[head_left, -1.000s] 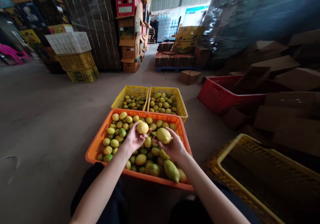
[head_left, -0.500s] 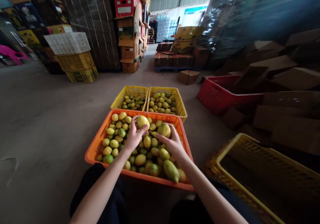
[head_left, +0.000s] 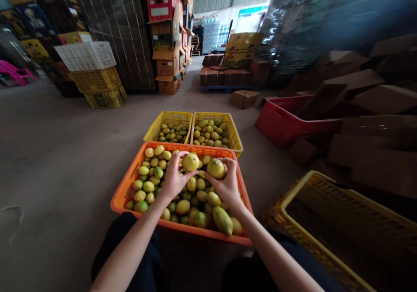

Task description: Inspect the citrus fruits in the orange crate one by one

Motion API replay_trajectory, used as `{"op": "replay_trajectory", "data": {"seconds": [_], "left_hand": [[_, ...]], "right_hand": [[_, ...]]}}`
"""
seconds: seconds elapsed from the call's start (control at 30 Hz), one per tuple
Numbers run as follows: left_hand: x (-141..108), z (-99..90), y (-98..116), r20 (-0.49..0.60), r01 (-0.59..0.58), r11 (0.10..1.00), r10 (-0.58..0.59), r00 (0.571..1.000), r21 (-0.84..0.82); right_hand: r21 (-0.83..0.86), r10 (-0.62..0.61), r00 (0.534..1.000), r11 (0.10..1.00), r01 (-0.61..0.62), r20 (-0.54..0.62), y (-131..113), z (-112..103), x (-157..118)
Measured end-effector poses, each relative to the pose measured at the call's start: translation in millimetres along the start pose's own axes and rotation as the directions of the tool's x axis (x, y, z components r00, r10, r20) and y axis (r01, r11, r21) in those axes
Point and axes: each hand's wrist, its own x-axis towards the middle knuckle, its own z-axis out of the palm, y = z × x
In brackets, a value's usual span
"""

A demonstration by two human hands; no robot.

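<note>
Between the thumb and fingers of my left hand (head_left: 176,175) is a yellow lemon (head_left: 190,162). My right hand (head_left: 227,181) grips a second, greener-yellow lemon (head_left: 215,169) the same way. Both fruits are held side by side, a small gap apart, above an orange crate (head_left: 130,180). Many yellow and green lemons fill that crate. A long, pointed greenish lemon (head_left: 223,221) lies at its near right side, and a bright green one (head_left: 141,206) at the near left.
Two yellow crates (head_left: 241,146) of lemons stand just beyond the orange one. At right are another yellow crate (head_left: 309,231), a red crate (head_left: 276,125) and heaped cardboard (head_left: 365,146). Stacked crates (head_left: 97,81) stand back left; boxes on a pallet (head_left: 224,77) lie farther off.
The left-hand lemon has shifted slightly right and turned. The right-hand lemon has turned in my fingers, its end now facing me more. Both remain held.
</note>
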Motion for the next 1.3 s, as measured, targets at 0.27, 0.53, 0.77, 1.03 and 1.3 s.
{"op": "replay_trajectory", "data": {"seconds": [0.27,0.53,0.77,1.03,1.3], "left_hand": [[-0.1,-0.7,5.5,-0.027,-0.039,0.998,0.038,0.999,-0.046],[5.6,0.0,-2.5,0.041,0.108,0.945,-0.1,0.994,-0.309],[6.1,-2.3,9.4,0.176,0.4,0.678,-0.377,0.909,-0.617],[9.0,-0.8,19.1,0.169,0.519,0.566,-0.556,0.814,-0.64],[16.8,-3.2,7.3,0.149,0.578,0.504,-0.657,0.739,-0.642]], "right_hand": [[0.002,-0.089,0.996,0.996,0.089,0.005,-1.1,-1.0,0.9],[0.343,0.253,0.961,0.898,-0.277,0.112,-16.3,-3.4,3.2],[0.653,0.492,0.781,0.454,-0.607,0.384,-12.1,-1.8,13.4],[0.601,0.658,0.667,0.39,-0.698,0.348,-25.5,-2.3,14.0],[0.597,0.759,0.555,0.281,-0.751,0.341,-26.7,0.7,19.8]]}}
